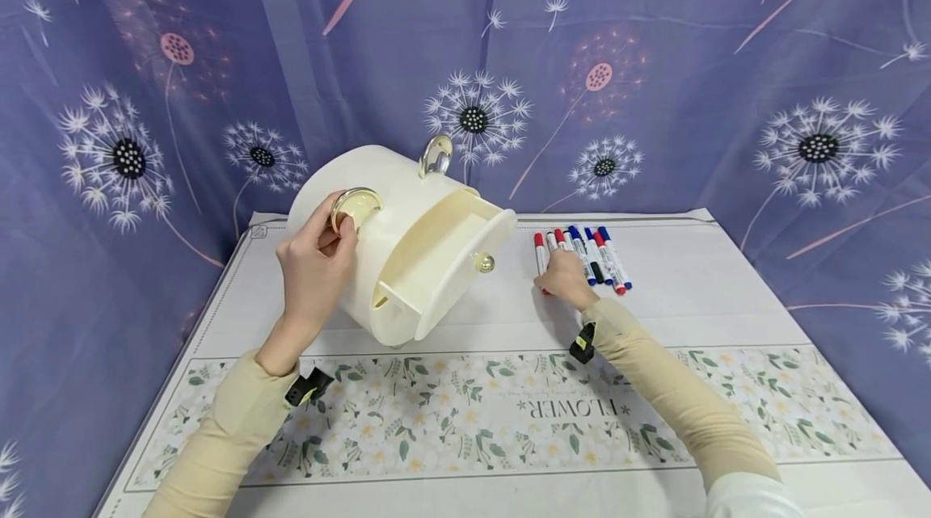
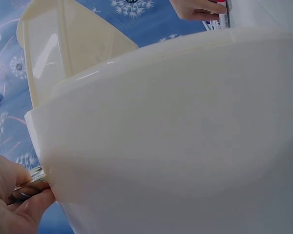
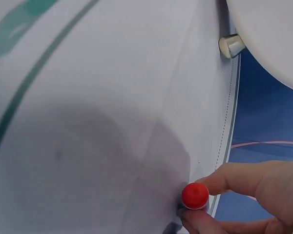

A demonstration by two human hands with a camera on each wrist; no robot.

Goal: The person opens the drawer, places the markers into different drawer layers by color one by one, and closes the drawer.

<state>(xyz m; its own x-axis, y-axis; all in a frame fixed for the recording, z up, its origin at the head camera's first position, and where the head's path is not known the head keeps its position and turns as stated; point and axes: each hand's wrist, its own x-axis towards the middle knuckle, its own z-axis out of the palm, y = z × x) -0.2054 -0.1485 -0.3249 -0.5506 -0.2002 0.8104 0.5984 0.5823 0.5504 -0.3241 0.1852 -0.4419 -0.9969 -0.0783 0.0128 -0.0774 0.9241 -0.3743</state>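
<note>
A white rounded storage box point(image 1: 349, 166) sits at the left of the table and looks tilted, its curved drawer point(image 1: 465, 275) pulled out. That drawer carries a gold knob point(image 1: 485, 263). My left hand point(image 1: 313, 267) pinches one gold ear-shaped ring point(image 1: 371, 193) on the box, while a second ring point(image 1: 438, 153) stands free. Over at the row of markers, my right hand point(image 1: 569, 280) pinches a red-capped marker point(image 1: 540, 250) at the left end. The right wrist view shows its red end point(image 3: 195, 196) between thumb and finger.
Several red, blue and black markers point(image 1: 611, 255) lie side by side just right of my right hand. A floral runner point(image 1: 465, 421) crosses the table's front part. Behind the table hangs a purple dandelion-print curtain point(image 1: 531, 49).
</note>
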